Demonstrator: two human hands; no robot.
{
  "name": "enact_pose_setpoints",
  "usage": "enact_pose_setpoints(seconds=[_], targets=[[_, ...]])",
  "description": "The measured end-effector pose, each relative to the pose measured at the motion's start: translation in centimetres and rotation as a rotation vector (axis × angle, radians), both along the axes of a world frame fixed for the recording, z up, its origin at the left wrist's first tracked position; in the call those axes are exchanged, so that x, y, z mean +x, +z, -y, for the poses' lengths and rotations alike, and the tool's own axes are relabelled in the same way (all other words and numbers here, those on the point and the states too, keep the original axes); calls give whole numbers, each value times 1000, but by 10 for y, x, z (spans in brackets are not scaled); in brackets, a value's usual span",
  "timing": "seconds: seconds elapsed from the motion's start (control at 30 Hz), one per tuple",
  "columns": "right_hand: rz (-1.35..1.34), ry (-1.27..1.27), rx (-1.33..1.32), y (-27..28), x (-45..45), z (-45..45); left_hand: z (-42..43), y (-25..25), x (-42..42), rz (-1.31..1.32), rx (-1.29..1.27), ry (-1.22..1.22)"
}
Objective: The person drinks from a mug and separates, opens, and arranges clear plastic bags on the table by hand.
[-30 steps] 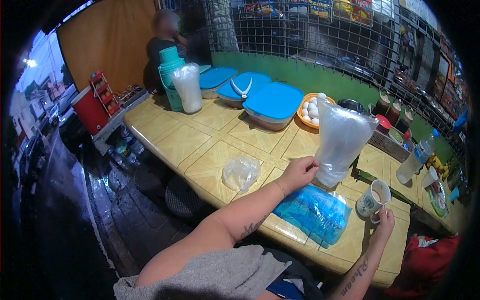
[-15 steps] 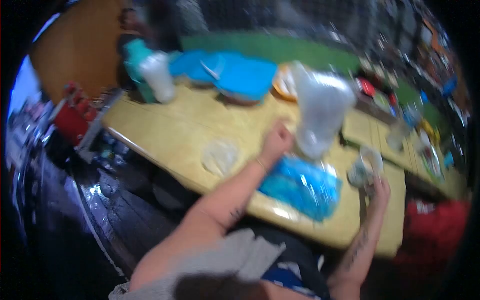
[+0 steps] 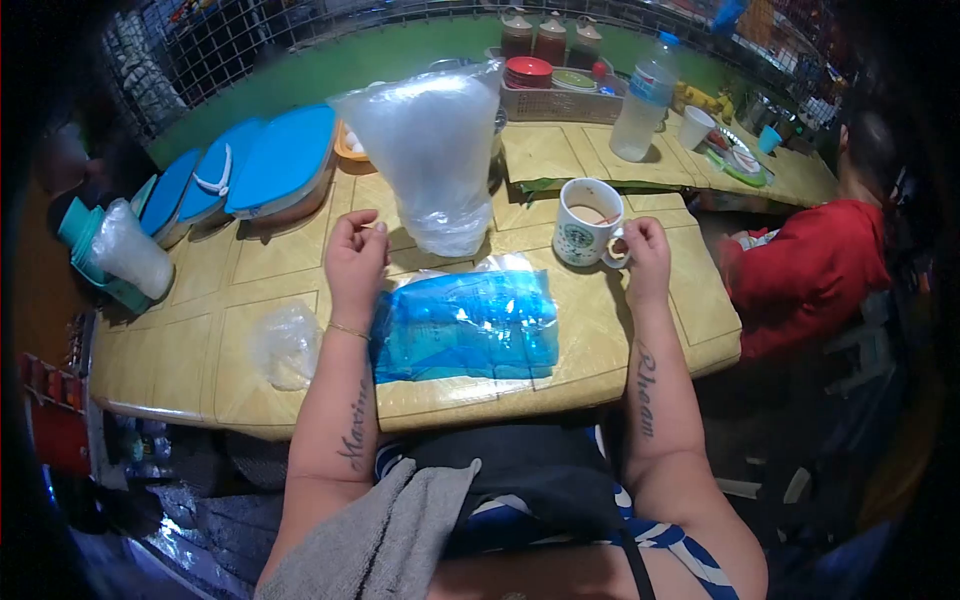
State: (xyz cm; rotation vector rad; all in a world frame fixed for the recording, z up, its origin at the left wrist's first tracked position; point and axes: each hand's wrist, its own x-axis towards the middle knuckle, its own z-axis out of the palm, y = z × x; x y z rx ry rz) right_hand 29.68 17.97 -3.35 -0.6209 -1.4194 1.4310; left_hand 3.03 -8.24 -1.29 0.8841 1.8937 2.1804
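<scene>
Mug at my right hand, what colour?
The mug is white with green print, clearest in the head view.

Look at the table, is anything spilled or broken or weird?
I can't see anything spilled or broken. The oddest bit is the crumpled clear plastic bag, lying loose near the edge of the table. The drink is inside the mug, whose handle the right hand holds.

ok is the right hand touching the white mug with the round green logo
Touching. The head view shows the right hand with its fingers on the looped handle of the white mug.
</scene>
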Motion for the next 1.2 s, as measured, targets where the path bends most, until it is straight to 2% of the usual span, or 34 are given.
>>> enact_pose_setpoints(seconds=[0.07,0.2,0.23,0.33,0.37,0.47,0.5,0.67,0.73,0.77,0.87,1.1,1.2], targets=[[-43,-54,30,2,-1,2,0,5,7,29,-4,-29],[20,-129,291,3,0,4,0,9,13,33,14,-91],[52,-113,292,4,0,7,0,7,11,18,-3,-94],[228,-338,682,12,-7,18,0,8,14,34,3,-113],[299,-250,578,16,-4,25,0,8,15,25,-10,-125],[380,-351,782,9,-9,25,1,3,10,6,-14,-148],[368,-295,682,9,-10,27,-3,-8,5,4,0,-142],[332,-234,648,-5,-12,14,-2,-1,12,-12,-79,-93],[330,-216,617,0,-13,21,2,9,17,-215,-174,2],[335,-216,611,1,-15,22,-1,5,18,-99,-112,-42],[330,-158,549,-5,-11,14,3,14,23,-65,-137,-100],[333,-214,652,2,-12,23,2,11,23,-122,-134,-94],[298,-217,658,6,-13,28,0,11,23,-41,-138,-125]])
